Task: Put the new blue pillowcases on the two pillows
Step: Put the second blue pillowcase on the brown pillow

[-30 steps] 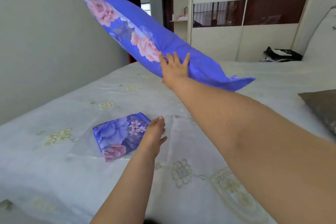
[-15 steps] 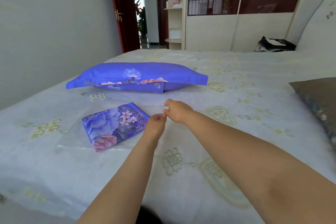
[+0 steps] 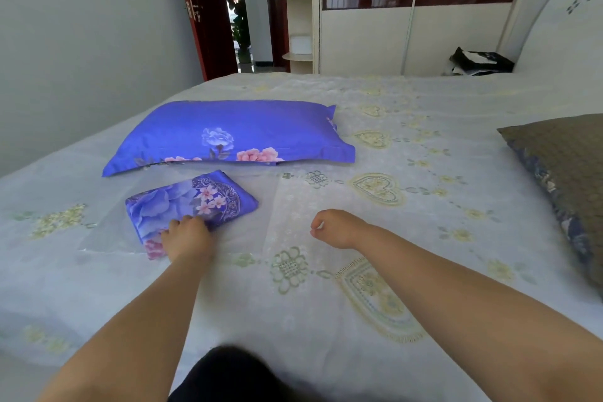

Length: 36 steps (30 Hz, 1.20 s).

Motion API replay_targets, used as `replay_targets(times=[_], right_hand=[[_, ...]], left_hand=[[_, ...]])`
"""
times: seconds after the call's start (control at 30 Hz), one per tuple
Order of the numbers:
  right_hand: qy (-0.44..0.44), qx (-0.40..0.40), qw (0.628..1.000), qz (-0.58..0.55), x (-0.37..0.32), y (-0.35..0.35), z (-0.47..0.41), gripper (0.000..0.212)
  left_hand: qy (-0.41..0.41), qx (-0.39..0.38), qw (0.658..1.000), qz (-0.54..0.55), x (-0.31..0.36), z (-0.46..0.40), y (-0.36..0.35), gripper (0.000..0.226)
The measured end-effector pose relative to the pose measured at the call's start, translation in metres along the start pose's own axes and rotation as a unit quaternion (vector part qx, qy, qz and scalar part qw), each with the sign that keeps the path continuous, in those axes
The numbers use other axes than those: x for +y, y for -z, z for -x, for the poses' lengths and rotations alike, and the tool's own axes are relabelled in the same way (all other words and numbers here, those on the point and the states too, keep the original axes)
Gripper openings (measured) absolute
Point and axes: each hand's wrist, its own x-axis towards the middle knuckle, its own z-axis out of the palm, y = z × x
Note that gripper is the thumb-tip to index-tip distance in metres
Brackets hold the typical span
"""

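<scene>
Lying on the bedspread (image 3: 326,320): one pillow in blue floral pillowcase (image 3: 228,132), flat, far side; one folded blue pillowcase (image 3: 182,202) just before it, inside clear wrapping. Left hand (image 3: 187,238): fingers curled onto the folded pillowcase's near edge, gripping it. Right hand (image 3: 336,227): loosely curled, holding nothing, apart to the right. Brown pillow (image 3: 567,170): right edge, uncovered.

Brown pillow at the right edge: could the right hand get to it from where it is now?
Probably yes. The right hand holds nothing, and only bare bedsheet lies between it and the brown pillow.
</scene>
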Motion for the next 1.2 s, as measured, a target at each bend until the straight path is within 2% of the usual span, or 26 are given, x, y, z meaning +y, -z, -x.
replay_targets(times=[0.07, 0.17, 0.27, 0.33, 0.4, 0.43, 0.47, 0.53, 0.57, 0.6, 0.63, 0.67, 0.7, 0.73, 0.77, 0.8, 0.87, 0.93, 1.0, 1.07, 1.2], right_hand=[[0.003, 0.029, 1.0, -0.011, -0.002, -0.004, -0.003, 0.024], [-0.004, 0.105, 0.988, -0.11, -0.01, -0.012, -0.006, 0.029], [0.031, 0.158, 0.954, -0.254, -0.026, -0.011, -0.004, 0.063], [0.067, 0.235, 0.917, -0.315, -0.031, -0.004, 0.005, 0.085], [0.033, 0.318, 0.882, -0.347, -0.03, 0.015, 0.028, 0.097], [0.004, 0.327, 0.861, -0.39, -0.028, 0.025, 0.042, 0.097], [-0.022, 0.296, 0.835, -0.463, -0.022, 0.037, 0.056, 0.093], [-0.055, 0.141, 0.782, -0.605, -0.012, 0.053, 0.083, 0.071], [-0.05, 0.101, 0.78, -0.616, -0.005, 0.056, 0.094, 0.053], [-0.048, 0.102, 0.796, -0.595, 0.002, 0.054, 0.101, 0.035], [-0.053, 0.131, 0.817, -0.559, 0.007, 0.052, 0.106, 0.021], [-0.069, 0.172, 0.829, -0.527, 0.014, 0.049, 0.109, 0.014], [-0.092, 0.207, 0.835, -0.502, 0.023, 0.045, 0.113, 0.011], [-0.115, 0.219, 0.839, -0.485, 0.03, 0.039, 0.115, 0.01], [-0.137, 0.205, 0.845, -0.474, 0.036, 0.033, 0.115, 0.009], [-0.159, 0.176, 0.856, -0.46, 0.042, 0.025, 0.115, 0.009], [-0.183, 0.12, 0.902, -0.373, 0.054, 0.005, 0.114, 0.016], [-0.175, 0.108, 0.931, -0.303, 0.058, -0.009, 0.114, 0.03], [-0.161, 0.139, 0.923, -0.321, 0.058, -0.019, 0.12, 0.035], [-0.151, 0.182, 0.909, -0.343, 0.057, -0.027, 0.129, 0.029], [-0.11, 0.237, 0.904, -0.337, 0.056, -0.044, 0.143, 0.01]], left_hand=[[0.012, 0.039, 0.991, 0.124, 0.006, 0.003, 0.007, 0.024], [-0.007, 0.112, 0.95, 0.293, 0.032, 0.023, 0.036, 0.019], [-0.098, 0.166, 0.909, 0.37, 0.059, 0.046, 0.072, 0.02], [-0.163, 0.179, 0.878, 0.412, 0.075, 0.062, 0.096, 0.022], [-0.185, 0.16, 0.834, 0.495, 0.091, 0.073, 0.122, 0.024], [-0.182, 0.13, 0.81, 0.541, 0.097, 0.073, 0.128, 0.029], [-0.171, 0.084, 0.788, 0.585, 0.104, 0.07, 0.131, 0.033], [-0.107, -0.041, 0.734, 0.669, 0.11, 0.063, 0.128, 0.031], [-0.078, -0.098, 0.72, 0.682, 0.113, 0.062, 0.12, 0.023], [-0.057, -0.127, 0.732, 0.667, 0.115, 0.063, 0.111, 0.014], [-0.059, -0.132, 0.777, 0.613, 0.114, 0.065, 0.1, 0.008], [-0.087, -0.102, 0.848, 0.513, 0.115, 0.072, 0.09, 0.016], [-0.127, -0.059, 0.904, 0.403, 0.118, 0.082, 0.078, 0.025], [-0.181, -0.033, 0.925, 0.332, 0.12, 0.096, 0.071, 0.028], [-0.236, -0.047, 0.921, 0.306, 0.122, 0.111, 0.066, 0.026], [-0.281, -0.099, 0.907, 0.299, 0.125, 0.129, 0.065, 0.025], [-0.346, -0.182, 0.885, 0.252, 0.134, 0.164, 0.057, 0.036], [-0.384, -0.18, 0.893, 0.153, 0.139, 0.19, 0.049, 0.049], [-0.386, -0.136, 0.906, 0.111, 0.141, 0.198, 0.044, 0.05], [-0.374, -0.128, 0.91, 0.125, 0.14, 0.195, 0.04, 0.047], [-0.326, -0.207, 0.898, 0.212, 0.137, 0.186, 0.04, 0.036]])
